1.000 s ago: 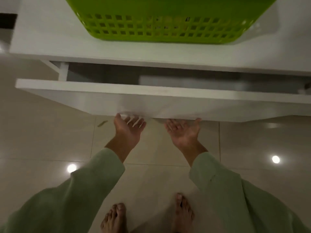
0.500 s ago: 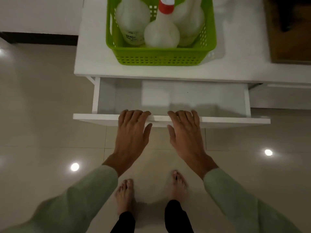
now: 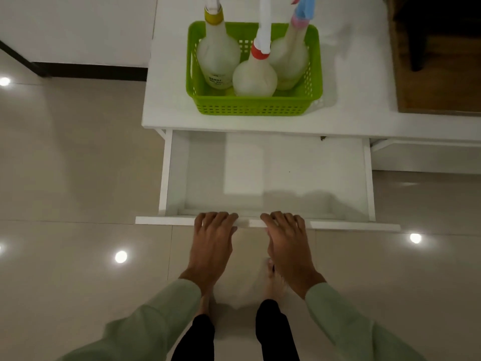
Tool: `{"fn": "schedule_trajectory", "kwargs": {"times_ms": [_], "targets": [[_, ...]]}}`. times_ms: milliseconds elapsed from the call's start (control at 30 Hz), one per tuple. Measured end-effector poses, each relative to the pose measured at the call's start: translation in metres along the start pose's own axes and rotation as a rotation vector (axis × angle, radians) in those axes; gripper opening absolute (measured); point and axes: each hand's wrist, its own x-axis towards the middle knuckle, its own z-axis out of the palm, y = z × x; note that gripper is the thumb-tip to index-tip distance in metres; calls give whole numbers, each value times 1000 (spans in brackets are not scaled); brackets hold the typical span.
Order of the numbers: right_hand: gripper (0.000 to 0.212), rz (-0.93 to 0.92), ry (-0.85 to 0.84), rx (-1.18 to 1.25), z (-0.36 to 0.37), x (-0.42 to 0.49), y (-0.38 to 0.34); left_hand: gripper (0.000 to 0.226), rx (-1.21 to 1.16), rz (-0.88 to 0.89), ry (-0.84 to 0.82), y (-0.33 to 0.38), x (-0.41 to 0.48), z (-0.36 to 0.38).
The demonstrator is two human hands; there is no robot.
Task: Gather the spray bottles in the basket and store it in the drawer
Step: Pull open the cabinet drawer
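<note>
both left hand (image 3: 212, 241) and right hand (image 3: 287, 243) grip drawer (image 3: 351, 225) front

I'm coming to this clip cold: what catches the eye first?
The bright green basket on the white counter, holding three spray bottles, stands out most. Just under that counter a white drawer is pulled wide open, and the left hand and right hand hold its front edge.

drawer (image 3: 286, 173) farther out than before
</note>
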Motion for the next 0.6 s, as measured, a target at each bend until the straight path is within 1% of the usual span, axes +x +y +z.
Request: {"fn": "schedule_trajectory", "kwargs": {"times_ms": [133,233,300,333,367,400,433,467,500,533,600], "targets": [[53,0,-34,26,5,-12,-1,27,-1,-4,-10,-2,-15,8],[44,-2,-96,60,4,-12,2,28,-16,-15,-28,-1,-19,9],[36,-4,-185,130,0,-7,6,29,-47,-27,-72,-1,-17,6],[36,-7,-249,174,-4,-3,7,32,-79,-28,-114,-2,-14,2],[42,-10,-313,220,-9,1,8,37,-125,-25,-164,-2,-10,-4],[50,-10,-351,273,-17,7,9,42,-185,-12,-208,-1,-5,-11],[56,-6,-340,340,-26,14,9,46,-258,12,-234,0,3,-20],[57,4,-276,412,-38,22,8,46,-327,43,-230,2,13,-31],[54,18,-166,486,-50,33,7,44,-377,71,-183,5,25,-44],[47,33,-31,553,-64,45,8,40,-413,82,-94,8,39,-59],[31,60,244,648,-90,74,11,30,-491,45,152,14,70,-86]]}}
